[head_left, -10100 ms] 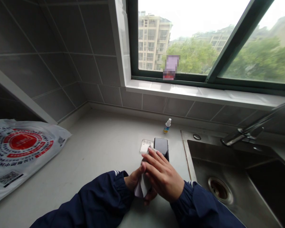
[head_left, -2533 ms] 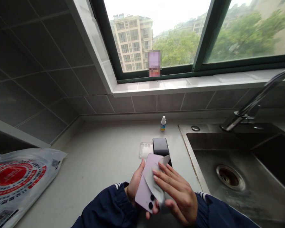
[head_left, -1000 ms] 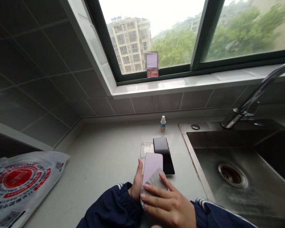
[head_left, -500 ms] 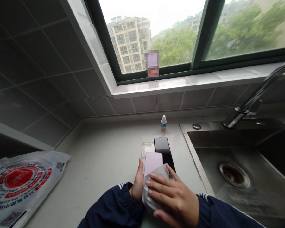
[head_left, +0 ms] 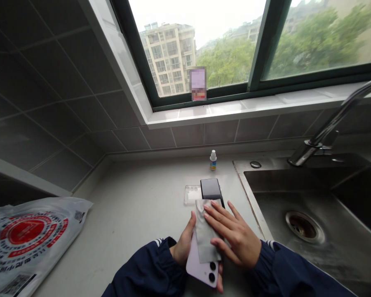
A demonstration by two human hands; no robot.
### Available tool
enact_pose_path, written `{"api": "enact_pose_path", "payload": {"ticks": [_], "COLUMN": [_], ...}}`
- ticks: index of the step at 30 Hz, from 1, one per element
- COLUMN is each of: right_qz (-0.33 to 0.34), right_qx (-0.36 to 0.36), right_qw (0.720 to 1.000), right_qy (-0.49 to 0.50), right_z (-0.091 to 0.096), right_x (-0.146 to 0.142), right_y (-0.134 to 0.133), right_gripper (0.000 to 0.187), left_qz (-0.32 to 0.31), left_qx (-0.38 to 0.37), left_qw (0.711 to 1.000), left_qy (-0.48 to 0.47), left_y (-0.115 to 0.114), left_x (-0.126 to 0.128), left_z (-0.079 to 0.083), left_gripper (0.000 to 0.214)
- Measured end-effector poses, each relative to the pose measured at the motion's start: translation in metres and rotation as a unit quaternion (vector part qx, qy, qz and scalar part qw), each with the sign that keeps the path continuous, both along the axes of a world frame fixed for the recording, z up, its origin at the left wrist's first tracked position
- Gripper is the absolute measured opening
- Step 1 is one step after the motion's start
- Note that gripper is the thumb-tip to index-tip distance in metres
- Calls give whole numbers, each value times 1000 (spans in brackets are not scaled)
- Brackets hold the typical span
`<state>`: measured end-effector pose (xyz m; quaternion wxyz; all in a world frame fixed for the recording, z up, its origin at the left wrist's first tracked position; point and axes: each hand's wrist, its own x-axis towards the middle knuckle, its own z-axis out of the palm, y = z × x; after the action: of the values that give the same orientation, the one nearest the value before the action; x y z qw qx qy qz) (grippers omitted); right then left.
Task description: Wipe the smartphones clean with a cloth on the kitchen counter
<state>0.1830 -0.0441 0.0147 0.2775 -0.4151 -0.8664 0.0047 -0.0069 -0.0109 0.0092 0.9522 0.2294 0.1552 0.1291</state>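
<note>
My left hand point(head_left: 184, 243) is closed around a lilac phone point(head_left: 200, 274), thumb along its left edge and fingertips showing at its lower right. The phone's back faces up, with two dark camera lenses at the near end. My right hand point(head_left: 235, 237) presses a grey cleaning cloth point(head_left: 205, 243) against the phone's back, its fingers stretched over the cloth. The cloth covers the far and middle parts of the back. Just beyond lies a black phone point(head_left: 210, 188), partly hidden by the cloth and my right hand. A clear phone case point(head_left: 191, 195) is beside it.
A small white-capped bottle point(head_left: 213, 161) stands on the counter point(head_left: 136, 198) near the back wall. To the right is a steel sink point(head_left: 275, 214) with a curved faucet point(head_left: 324, 128). A printed plastic bag point(head_left: 34, 243) lies at the left, below the window ledge point(head_left: 225, 109).
My right hand and the cloth have slid away from me along the phone, baring its lenses and covering its far end. The phone sits slightly lower and nearer in my left hand.
</note>
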Motion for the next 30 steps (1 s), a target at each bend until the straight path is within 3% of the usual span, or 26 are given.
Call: {"api": "enact_pose_path", "payload": {"ticks": [3,6,9,13,16,20,22,26,30], "right_qz": [-24,-8,49,65,24,-8,-10,-12,8], "right_qx": [4,-4,-19,-24,-19,-11,-8,-7,0], "right_qw": [1000,1000,998,998,999,1000,999,999,1000], "right_qy": [12,26,25,14,11,28,33,32,21], "right_z": [-1,1,4,4,2,-3,-4,-2,1], "right_x": [-1,-8,-16,-18,-14,-11,-12,-15,-19], "right_y": [0,-5,-12,-14,-10,-6,-6,-10,-12], "right_gripper": [50,51,57,56,50,50,50,52,59], "left_qz": [-49,18,95,107,80,-30,-41,47,161], "left_qx": [-9,-24,-45,-71,-60,-45,-47,-43,18], "left_qw": [998,999,993,991,994,998,998,998,987], "left_qy": [23,-12,-48,-44,-38,17,31,17,10], "left_y": [-1,-2,-4,-4,-4,-2,-1,-5,-8], "left_x": [-1,3,8,9,5,1,0,2,4], "left_z": [8,14,14,10,8,10,12,7,-2], "left_gripper": [111,89,72,69,70,98,101,73,43]}}
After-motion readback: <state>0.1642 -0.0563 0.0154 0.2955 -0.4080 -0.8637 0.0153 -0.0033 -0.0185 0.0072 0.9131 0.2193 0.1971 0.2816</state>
